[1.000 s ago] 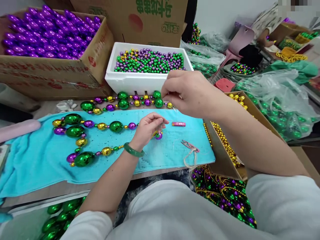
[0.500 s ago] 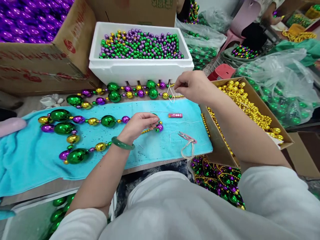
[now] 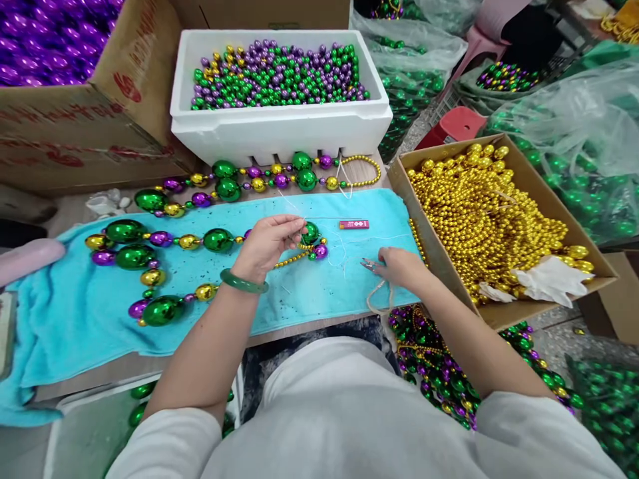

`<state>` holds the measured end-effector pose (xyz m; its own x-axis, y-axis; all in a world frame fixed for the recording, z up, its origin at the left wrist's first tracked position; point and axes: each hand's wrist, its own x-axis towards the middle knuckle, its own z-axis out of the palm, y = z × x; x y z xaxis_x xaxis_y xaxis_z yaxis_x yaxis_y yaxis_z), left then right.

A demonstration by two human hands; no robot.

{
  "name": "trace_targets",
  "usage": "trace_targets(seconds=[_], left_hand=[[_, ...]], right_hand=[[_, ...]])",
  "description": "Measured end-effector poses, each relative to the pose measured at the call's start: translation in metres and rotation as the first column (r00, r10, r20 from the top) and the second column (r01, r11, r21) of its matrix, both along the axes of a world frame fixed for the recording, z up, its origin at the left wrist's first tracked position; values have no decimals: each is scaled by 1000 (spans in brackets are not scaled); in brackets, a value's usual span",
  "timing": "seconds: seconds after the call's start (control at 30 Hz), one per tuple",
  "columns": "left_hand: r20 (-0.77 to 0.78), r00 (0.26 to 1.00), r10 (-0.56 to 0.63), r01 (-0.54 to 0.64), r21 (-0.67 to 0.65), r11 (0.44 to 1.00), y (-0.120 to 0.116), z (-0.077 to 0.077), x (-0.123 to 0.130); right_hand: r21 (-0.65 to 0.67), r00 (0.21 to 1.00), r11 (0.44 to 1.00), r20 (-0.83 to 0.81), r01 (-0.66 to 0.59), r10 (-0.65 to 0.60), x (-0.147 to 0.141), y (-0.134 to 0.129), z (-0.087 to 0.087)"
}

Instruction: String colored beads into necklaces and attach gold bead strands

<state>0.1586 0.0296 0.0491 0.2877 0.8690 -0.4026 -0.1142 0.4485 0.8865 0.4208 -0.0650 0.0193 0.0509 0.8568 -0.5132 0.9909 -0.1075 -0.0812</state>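
My left hand, with a green bangle at the wrist, pinches a thin white thread over the blue towel. Beside its fingertips lie a green bead, a purple bead and a short run of small gold beads. My right hand is closed round small scissors, whose blades point left; a pale cord loop hangs from them. A maroon packet lies between the hands. Large green, purple and gold beads form a strand on the towel.
Behind the towel is a white foam box of small beads, with another strand before it. A carton of gold beads stands at right, a carton of purple beads at upper left. Bags of green beads lie beyond.
My right hand has come down from beside the foam box to the towel and taken hold of the scissors. My left hand stays near the same beads, still pinching. The view has shifted slightly.
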Motion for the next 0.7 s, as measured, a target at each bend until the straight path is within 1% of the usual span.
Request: trace_targets(seconds=[0.1,0.17,0.23,0.3,0.33,0.37,0.4,0.47,0.5,0.53,0.57,0.6,0.63,0.7], left_hand=[[-26,1000,0,1,9,1000,-1,-1,0],[-36,999,-1,2,11,1000,-2,-2,0],[-42,999,5,-4,19,1000,-3,-2,-1],[-46,999,8,-7,32,999,-5,-3,-2],[-49,999,5,-3,37,999,-6,-2,-2],[-53,999,-1,4,42,999,-7,-2,-1],[-60,998,-10,12,46,999,-9,-1,0],[-84,996,-33,38,61,997,-12,0,4],[-102,994,-49,56,72,996,-14,1,6],[-120,990,-67,78,86,993,-16,2,9],[-138,987,-87,102,102,990,-18,3,12],[-154,982,-108,127,119,985,-19,4,15],[-168,978,-128,151,136,979,-21,5,17],[-188,970,-154,186,166,969,-22,7,19]], right_hand=[[48,999,999,-45,16,-14,2,-15,-17],[80,997,997,-77,3,3,5,-20,-21],[157,990,988,-136,0,22,10,-22,-21],[279,962,957,-273,79,0,13,-23,-17],[332,924,931,-382,153,-15,13,-23,-13],[363,859,901,-511,239,-22,11,-21,-9],[370,768,870,-640,326,-15,8,-18,-4],[320,538,828,-842,460,26,-6,-9,8],[283,428,817,-903,503,49,-15,-3,14],[242,336,815,-940,526,62,-25,5,19],[200,264,821,-963,534,63,-36,13,23],[161,214,838,-975,522,54,-46,20,27],[118,182,864,-983,489,31,-54,27,29],[45,161,904,-987,426,-27,-67,38,30]])
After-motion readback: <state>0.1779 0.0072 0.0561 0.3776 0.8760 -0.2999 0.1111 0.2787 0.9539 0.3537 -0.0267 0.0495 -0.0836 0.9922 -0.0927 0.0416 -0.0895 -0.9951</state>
